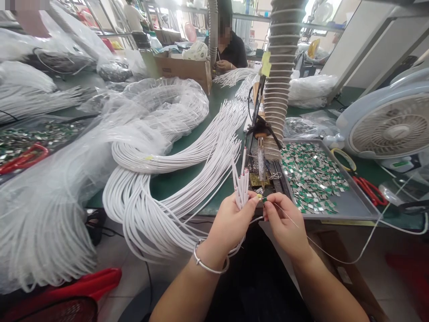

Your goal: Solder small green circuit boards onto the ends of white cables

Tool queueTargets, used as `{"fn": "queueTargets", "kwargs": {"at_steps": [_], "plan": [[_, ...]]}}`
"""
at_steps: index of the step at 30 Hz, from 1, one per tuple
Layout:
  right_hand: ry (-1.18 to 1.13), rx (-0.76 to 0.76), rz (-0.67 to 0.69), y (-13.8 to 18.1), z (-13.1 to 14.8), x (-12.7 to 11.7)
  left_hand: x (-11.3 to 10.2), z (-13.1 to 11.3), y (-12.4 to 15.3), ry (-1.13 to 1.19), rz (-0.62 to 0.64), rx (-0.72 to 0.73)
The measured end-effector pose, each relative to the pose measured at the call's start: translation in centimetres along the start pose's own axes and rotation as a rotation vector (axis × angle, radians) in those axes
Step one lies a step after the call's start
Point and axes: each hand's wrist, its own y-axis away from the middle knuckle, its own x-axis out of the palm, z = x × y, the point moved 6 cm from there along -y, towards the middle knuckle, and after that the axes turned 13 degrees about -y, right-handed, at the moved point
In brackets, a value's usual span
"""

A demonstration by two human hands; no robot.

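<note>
My left hand (233, 219) is closed around a small bunch of white cables (241, 184), whose ends stand up above the fingers. Between its thumb and forefinger is a small yellowish tip. Just to the right, my right hand (284, 222) pinches a small green circuit board (264, 200), and the two hands' fingertips almost meet. A thin white wire (326, 256) passes by my right hand and hangs off to the right. Directly beyond the fingertips a soldering iron (261, 156) points down from its black holder.
Long white cable bundles (187, 154) lie left of my hands, beside plastic-wrapped ones (150, 107). At right are a grey tray (360, 203) of small boards, red-handled scissors (370, 190) and a fan (398, 125). A ribbed hose (284, 67) hangs ahead; a person (234, 49) sits opposite.
</note>
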Motion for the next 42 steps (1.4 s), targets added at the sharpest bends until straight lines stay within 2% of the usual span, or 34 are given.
{"fn": "queueTargets", "kwargs": {"at_steps": [7,11,13,16,20,24,29,42], "plan": [[0.205,-0.359,-0.051,-0.1,1.8,0.0,-0.3,-1.3,0.4,-0.091,0.124,0.055],[0.254,-0.442,-0.075,-0.2,2.5,0.2,-0.1,-1.7,0.6,-0.139,0.161,0.062],[0.243,-0.44,-0.07,0.0,2.4,0.3,0.1,-1.6,0.7,-0.145,0.149,0.066],[0.151,-0.331,-0.082,0.3,1.5,0.1,0.4,-1.4,0.7,-0.1,0.136,0.042],[-0.041,-0.237,-0.201,0.9,0.4,-0.7,0.5,-1.4,0.6,-0.099,0.097,0.016],[-0.078,-0.251,-0.234,1.2,0.5,-1.0,0.3,-1.5,0.4,-0.152,0.053,0.025],[-0.038,-0.316,-0.195,1.2,0.9,-0.9,0.3,-2.0,0.3,-0.191,0.019,0.029],[0.077,-0.371,-0.168,0.5,1.4,-0.6,0.0,-2.7,0.0,-0.277,-0.045,0.056]]}}
